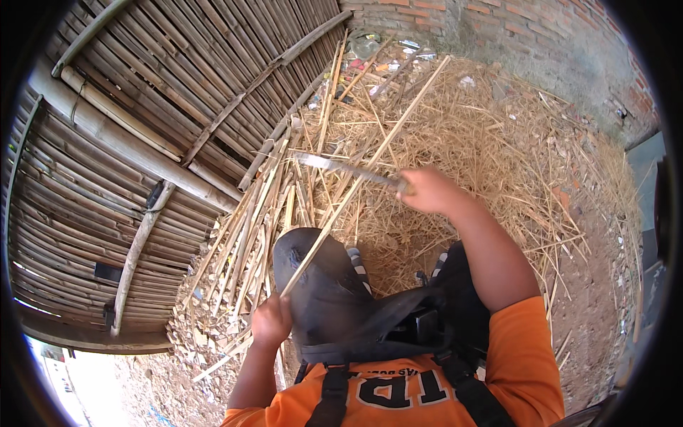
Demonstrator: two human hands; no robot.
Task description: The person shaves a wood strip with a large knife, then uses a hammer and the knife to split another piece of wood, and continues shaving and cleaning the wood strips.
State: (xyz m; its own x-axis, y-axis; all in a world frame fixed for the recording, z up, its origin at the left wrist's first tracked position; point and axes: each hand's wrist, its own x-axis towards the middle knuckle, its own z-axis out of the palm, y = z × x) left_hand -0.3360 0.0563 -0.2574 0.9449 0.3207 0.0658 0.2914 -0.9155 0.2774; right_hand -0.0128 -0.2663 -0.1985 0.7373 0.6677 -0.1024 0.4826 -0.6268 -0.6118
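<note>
My left hand (272, 320) is closed round the near end of a long, pale bamboo strip (384, 146). The strip slants up and away across my left knee, its far end over the shavings. In my right hand (427, 189), fingers wrapped round the handle, is a long-bladed knife (341, 168). Its blade points left and crosses the strip; whether the two touch I cannot tell. The blade's tip is a little blurred. My knees, in dark trousers, are bent beneath the strip.
A pile of split bamboo strips (245, 238) lies left of my knee. Shavings (469, 135) cover the ground ahead, with litter (377, 64) at the back. A bamboo slat wall (163, 92) stands at the left, a brick wall (526, 35) at the far side.
</note>
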